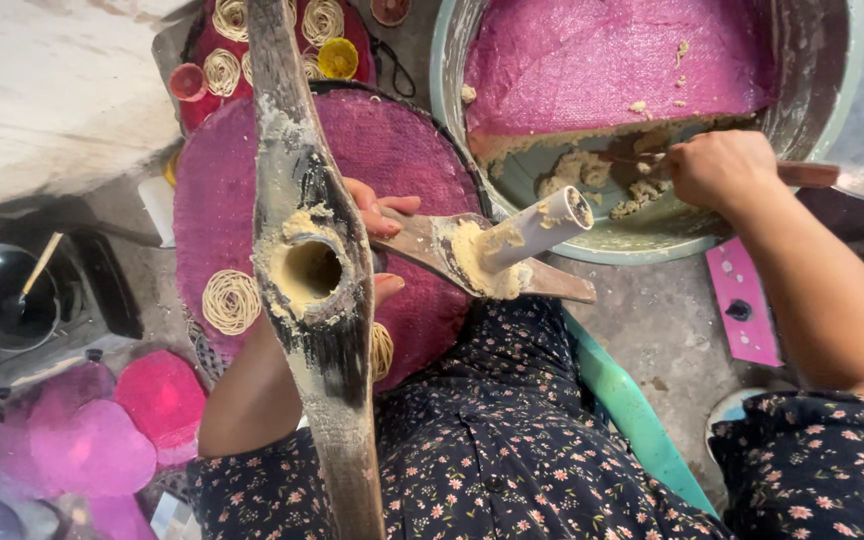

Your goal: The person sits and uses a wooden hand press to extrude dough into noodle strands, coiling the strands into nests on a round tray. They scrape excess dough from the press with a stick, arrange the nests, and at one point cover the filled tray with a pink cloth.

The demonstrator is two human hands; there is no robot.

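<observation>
Wooden press (314, 270) rests gripped in left hand (380, 250); right hand (720, 168), arm outstretched, clasps a spoon (802, 174) in dough basin (552, 235).

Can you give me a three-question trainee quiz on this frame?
1. True or false: the right hand reaches into the large round metal basin.
2. What lies on the round purple woven mat? A) coiled noodle nest B) metal spoon C) folded cloth
3. What does the left hand hold?

Key:
1. True; it grips a wooden-handled tool in the pale dough.
2. A; a pale noodle coil lies near the mat's left edge.
3. The dough-smeared wooden press, its plunger piece swung aside.
</observation>
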